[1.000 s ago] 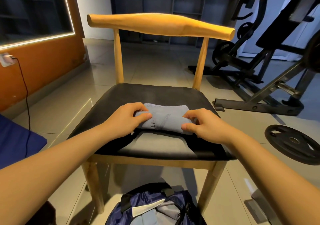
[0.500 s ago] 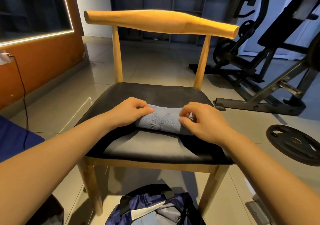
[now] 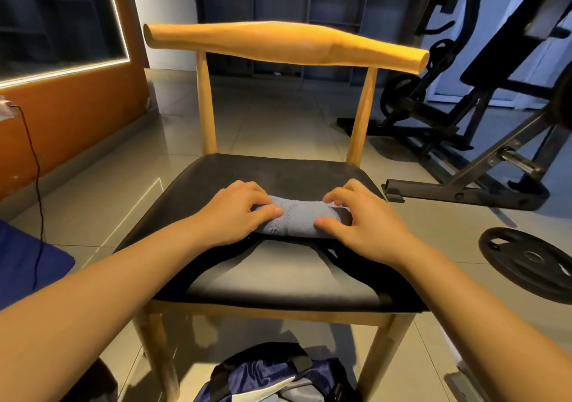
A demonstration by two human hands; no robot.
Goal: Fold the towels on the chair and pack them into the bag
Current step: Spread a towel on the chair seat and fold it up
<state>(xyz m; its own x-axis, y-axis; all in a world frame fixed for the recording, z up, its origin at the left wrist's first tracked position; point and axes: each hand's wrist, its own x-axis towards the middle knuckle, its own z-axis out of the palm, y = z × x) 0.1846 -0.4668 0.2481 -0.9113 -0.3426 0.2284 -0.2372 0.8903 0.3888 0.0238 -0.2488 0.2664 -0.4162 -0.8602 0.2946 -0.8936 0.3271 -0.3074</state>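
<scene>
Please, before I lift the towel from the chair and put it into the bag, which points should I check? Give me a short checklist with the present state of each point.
1. The towel is folded into a compact bundle on the chair seat: ok.
2. The left hand grips the towel's left end: ok.
3. The right hand grips the towel's right end: ok.
4. The bag lies on the floor just in front of the chair, below the hands: ok.
5. The bag's mouth is open wide enough: cannot tell, because the picture's edge cuts the bag off.
6. The fold will hold when lifted: cannot tell.
</scene>
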